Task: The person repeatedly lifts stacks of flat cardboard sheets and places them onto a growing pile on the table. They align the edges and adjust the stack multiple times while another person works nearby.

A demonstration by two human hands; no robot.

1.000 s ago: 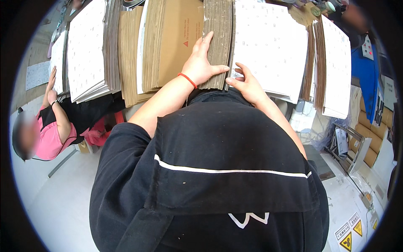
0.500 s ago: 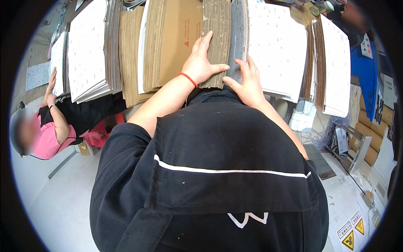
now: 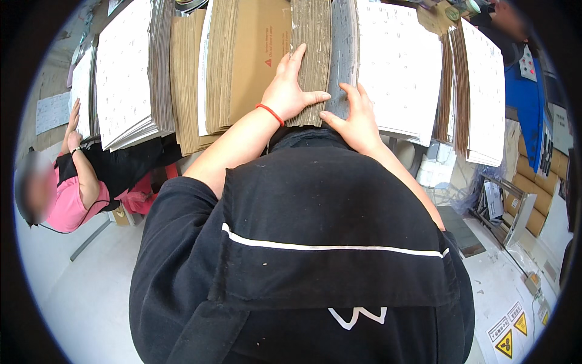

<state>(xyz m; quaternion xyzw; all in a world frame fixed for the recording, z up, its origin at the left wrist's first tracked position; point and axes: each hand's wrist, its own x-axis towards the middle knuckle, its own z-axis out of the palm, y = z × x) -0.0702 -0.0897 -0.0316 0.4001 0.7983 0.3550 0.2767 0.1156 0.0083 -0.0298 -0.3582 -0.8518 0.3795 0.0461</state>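
A stack of cardboard sheets (image 3: 311,54) shows its worn, layered edges in front of me. My left hand (image 3: 288,91) rests against its left side, fingers spread and thumb laid across the edges. Beside the stack's near right end is my right hand (image 3: 356,121), with its thumb tip at the layered edges. The fingers of that hand are apart and lie by a grey printed sheet face (image 3: 344,42). Neither hand is closed round anything. To the left of the stack lies a brown cardboard panel (image 3: 257,73) with red print.
White printed sheets (image 3: 397,73) lie to the right, and another white-topped stack (image 3: 124,73) to the left. A person in pink (image 3: 71,197) works at far left. A second person (image 3: 506,27) is at top right, near a blue machine (image 3: 527,109). Brown boxes (image 3: 530,212) stand at right.
Both hands keep almost the same place and pose on the stack. The whole view has shifted very slightly.
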